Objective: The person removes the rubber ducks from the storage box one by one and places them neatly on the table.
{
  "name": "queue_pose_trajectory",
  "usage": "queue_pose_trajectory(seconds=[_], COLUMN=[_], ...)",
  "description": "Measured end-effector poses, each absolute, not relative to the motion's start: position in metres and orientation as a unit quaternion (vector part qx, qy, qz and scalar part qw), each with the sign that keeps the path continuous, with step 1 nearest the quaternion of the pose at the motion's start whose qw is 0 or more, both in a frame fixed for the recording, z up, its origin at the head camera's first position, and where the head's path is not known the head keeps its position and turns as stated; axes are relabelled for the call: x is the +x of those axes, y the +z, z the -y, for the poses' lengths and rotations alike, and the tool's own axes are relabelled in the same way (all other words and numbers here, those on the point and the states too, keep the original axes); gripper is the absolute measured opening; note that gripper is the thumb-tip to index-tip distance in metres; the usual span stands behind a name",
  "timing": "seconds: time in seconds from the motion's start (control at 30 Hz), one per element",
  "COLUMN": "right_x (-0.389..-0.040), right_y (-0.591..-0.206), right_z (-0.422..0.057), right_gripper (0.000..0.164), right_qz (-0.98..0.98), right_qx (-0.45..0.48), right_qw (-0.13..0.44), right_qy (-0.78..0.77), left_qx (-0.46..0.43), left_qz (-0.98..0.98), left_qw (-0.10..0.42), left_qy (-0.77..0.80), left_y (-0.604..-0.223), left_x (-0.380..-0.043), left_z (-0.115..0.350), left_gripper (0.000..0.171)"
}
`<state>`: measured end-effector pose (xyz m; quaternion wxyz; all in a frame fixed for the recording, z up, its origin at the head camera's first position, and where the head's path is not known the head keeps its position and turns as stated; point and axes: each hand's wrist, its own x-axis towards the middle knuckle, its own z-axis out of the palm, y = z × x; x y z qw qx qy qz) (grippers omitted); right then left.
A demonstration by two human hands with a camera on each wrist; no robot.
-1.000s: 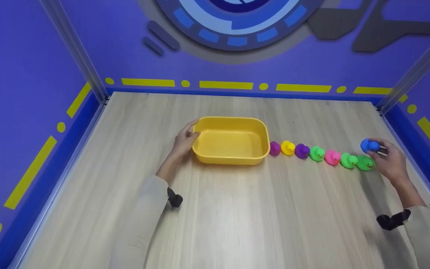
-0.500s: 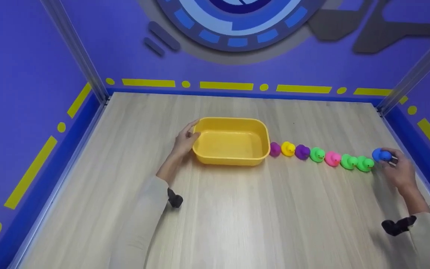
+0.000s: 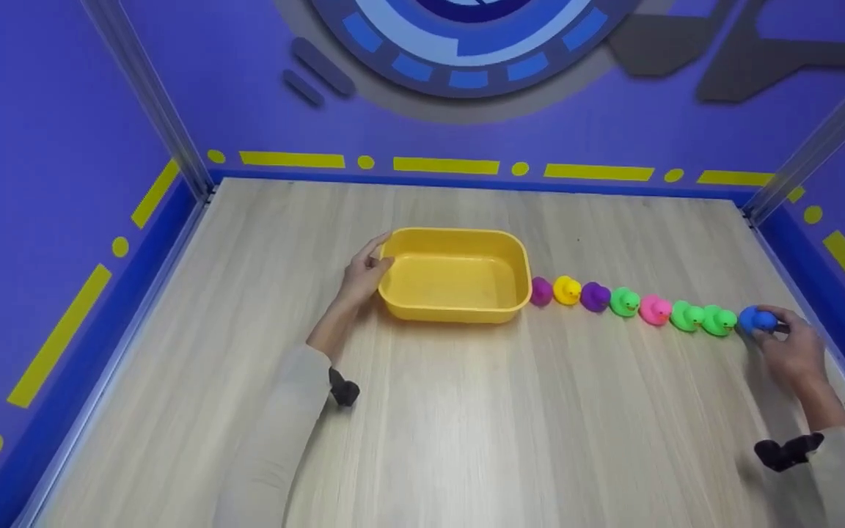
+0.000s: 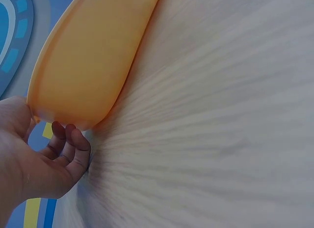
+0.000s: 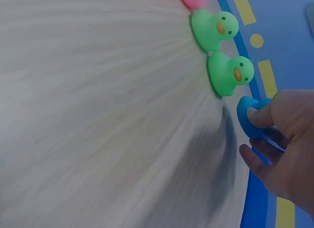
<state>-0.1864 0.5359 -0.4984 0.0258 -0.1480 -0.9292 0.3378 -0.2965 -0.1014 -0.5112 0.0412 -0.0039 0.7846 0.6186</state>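
Observation:
My left hand (image 3: 362,279) pinches the left rim of a yellow plastic tub (image 3: 455,315), thumb over the edge and fingers outside. The left wrist view shows those fingers curled against the tub's end wall (image 4: 83,66). Far to the right, my right hand (image 3: 796,352) holds a blue rubber duck (image 3: 756,320) between thumb and fingers. That duck is at the right end of a row, just beside a green duck (image 3: 719,321). In the right wrist view the blue duck (image 5: 248,120) is partly covered by the thumb; whether it touches the table cannot be told.
Leftward from the green duck run another green duck (image 3: 686,316), a pink duck (image 3: 655,310), a light green duck (image 3: 624,302), a dark purple duck (image 3: 595,297), a yellow duck (image 3: 567,290) and a magenta duck (image 3: 541,291) against the tub. Blue walls (image 3: 246,125) enclose the wooden table (image 3: 466,425).
My right hand has carried the blue duck rightward and down, from above the last green duck to the row's right end. The left hand and the tub have stayed put.

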Motion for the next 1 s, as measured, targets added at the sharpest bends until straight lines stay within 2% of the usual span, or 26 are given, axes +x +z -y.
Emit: queue_pose_trajectory(seconds=[0.67, 1.0], right_x=[-0.1868, -0.1856], right_y=[-0.505, -0.5063], right_z=[-0.5393, -0.5364], right_gripper=[0.052, 0.058], right_qz=[0.945, 0.938], right_qx=[-0.132, -0.148], right_qw=[0.026, 0.005], right_qy=[0.297, 0.314], left_qx=[-0.01, -0.005], left_qz=[-0.789, -0.788], left_qw=[0.052, 0.052], left_qy=[0.612, 0.614], left_y=[-0.512, -0.5119], left_x=[-0.3003, -0.3008], left_z=[0.1025, 0.104], left_gripper=[0.051, 0.051])
